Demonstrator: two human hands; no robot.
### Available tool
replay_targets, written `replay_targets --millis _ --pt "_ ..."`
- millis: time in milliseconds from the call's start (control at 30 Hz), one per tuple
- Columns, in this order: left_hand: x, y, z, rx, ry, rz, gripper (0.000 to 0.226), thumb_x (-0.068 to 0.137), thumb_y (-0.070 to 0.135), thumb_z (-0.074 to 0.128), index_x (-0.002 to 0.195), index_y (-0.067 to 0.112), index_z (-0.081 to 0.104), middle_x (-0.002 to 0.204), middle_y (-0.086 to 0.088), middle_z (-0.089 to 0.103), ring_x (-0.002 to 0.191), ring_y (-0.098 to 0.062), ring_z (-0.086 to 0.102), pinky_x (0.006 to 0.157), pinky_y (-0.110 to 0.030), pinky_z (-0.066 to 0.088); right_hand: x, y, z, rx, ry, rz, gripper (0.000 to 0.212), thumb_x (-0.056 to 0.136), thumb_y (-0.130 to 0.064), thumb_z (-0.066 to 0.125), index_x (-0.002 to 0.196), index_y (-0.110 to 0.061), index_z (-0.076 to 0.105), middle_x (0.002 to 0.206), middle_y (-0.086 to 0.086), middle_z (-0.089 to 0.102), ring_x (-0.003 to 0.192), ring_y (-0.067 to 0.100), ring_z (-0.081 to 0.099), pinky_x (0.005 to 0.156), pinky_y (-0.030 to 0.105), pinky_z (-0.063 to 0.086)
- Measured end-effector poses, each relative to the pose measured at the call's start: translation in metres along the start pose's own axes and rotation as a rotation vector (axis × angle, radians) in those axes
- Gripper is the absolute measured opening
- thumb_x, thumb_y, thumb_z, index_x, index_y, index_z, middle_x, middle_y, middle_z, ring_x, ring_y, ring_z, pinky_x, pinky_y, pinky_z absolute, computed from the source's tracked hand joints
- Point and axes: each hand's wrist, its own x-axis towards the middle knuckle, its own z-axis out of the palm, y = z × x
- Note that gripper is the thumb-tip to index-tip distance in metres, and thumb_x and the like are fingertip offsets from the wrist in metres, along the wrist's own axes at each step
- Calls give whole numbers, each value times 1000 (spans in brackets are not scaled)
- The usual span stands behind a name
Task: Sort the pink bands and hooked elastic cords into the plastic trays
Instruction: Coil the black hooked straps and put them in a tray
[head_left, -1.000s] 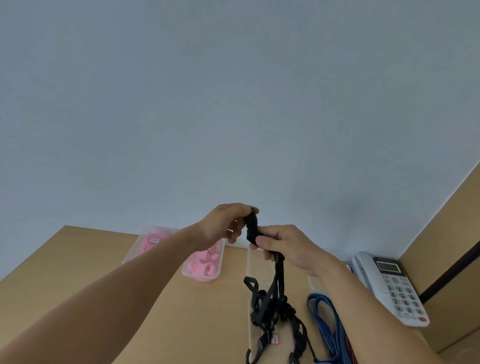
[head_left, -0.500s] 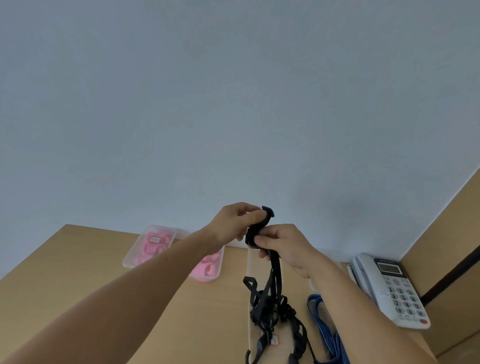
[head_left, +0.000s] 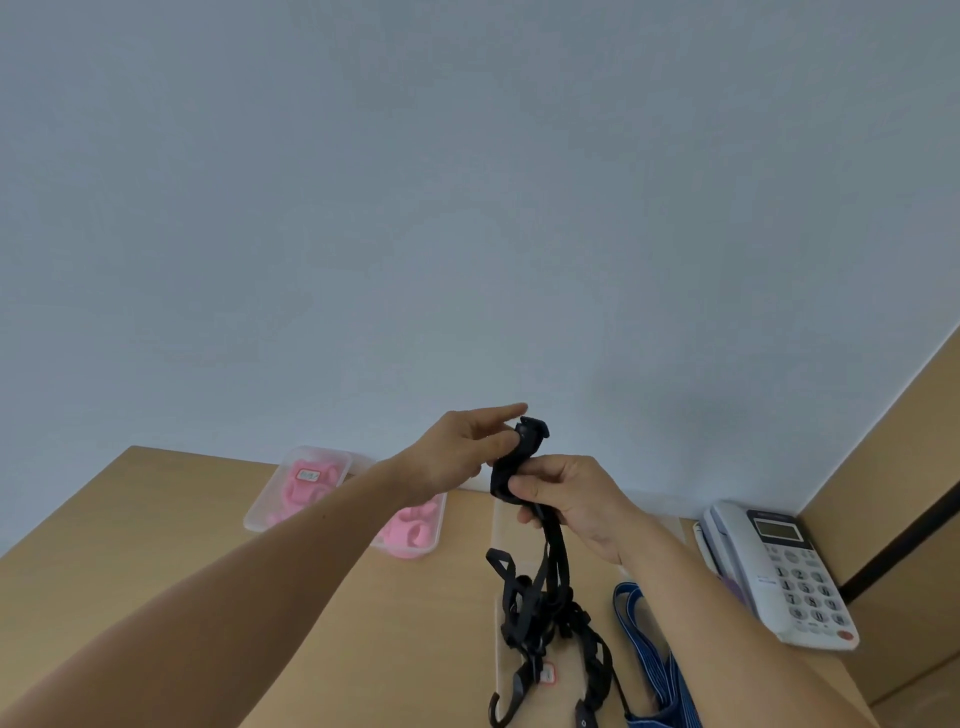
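Black elastic cord (head_left: 555, 540) hangs as a doubled bundle from both hands, raised over the wooden table (head_left: 156, 545) to the left of the telephone (head_left: 779, 571). The right hand (head_left: 571, 499), the one nearer the telephone, has its fingers curled tight round the bundle just below its top. The left hand (head_left: 462, 452), farther from the telephone, pinches the hooked end (head_left: 531, 434) with thumb and curled lower fingers (the forefinger sticks out straight, off the cord). The loose lengths trail down into a tangle of black cords (head_left: 545, 618) lying in a clear tray (head_left: 498, 525) left of the telephone. A blue striped cord (head_left: 654, 665) lies between that tray and the telephone. Farthest left of the telephone stand two more trays (head_left: 257, 514) holding pink bands (head_left: 306, 486), one partly hidden behind the left forearm
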Motion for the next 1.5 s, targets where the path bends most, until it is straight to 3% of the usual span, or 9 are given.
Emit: replay_targets --millis 100,233,333,467,767,967,1200,1367,1500 --pt "-3 -4 0 -5 109 -48 40 96 29 61 134 23 54 105 11 69 83 -5 60 72 -25 46 1 -2 1 107 80 -70 13 90 -11 69 98 -15 77 100 13 75 70 21 66 68 31 53" --pt "-9 -8 3 9 110 -29 20 95 33 62 96 17 74 81 7 71 68 -6 60 65 -28 48 3 -4 5 161 160 -120 12 88 -12 71 96 -17 78 99 9 76 75 22 71 67 31 53" --pt "-10 -8 5 42 114 9 11 92 30 65 96 30 75 76 14 69 72 -7 57 66 -25 47 5 -5 9 174 239 -115 12 86 -13 73 97 -10 76 94 11 76 74 22 71 68 33 53" --pt "-11 -11 6 -21 159 -23 14 93 24 66 101 13 67 83 4 71 77 -13 63 69 -32 47 6 -4 15 194 312 -90 20 82 -18 78 90 -1 70 85 13 76 67 23 71 59 30 55" --pt "-5 -4 -8 199 198 -16 6 96 11 54 97 12 59 74 -7 76 61 -15 70 57 -23 55 9 -7 5 -451 162 -6 37 75 -33 83 106 -29 64 87 -3 70 56 10 64 60 24 51" --pt "2 -4 -10 503 284 11 18 89 9 50 93 18 66 57 6 68 38 -1 57 39 -11 37 9 -13 12 -820 382 -104 27 79 -40 73 98 -29 57 89 -11 64 80 10 62 70 28 50" --pt "3 -2 -6 1116 60 129 22 94 13 43 95 15 65 61 2 51 63 -22 49 50 -28 33 6 -24 14 -1123 343 -460 28 88 -45 65 113 -32 64 100 -14 68 89 10 64 73 25 44" --pt "-2 7 -10 1018 -80 321 25 99 12 42 110 13 65 83 -7 66 74 -23 59 74 -39 48 9 -34 -4 -774 250 -395 14 79 -52 69 84 -39 70 81 -17 69 77 0 64 67 19 51" --pt "-13 7 -4 747 -155 326 29 98 7 48 120 14 65 91 -3 70 73 -11 58 74 -25 49 13 -35 -11 -381 204 -297 15 75 -32 83 73 -27 69 69 1 69 58 7 59 55 17 46"
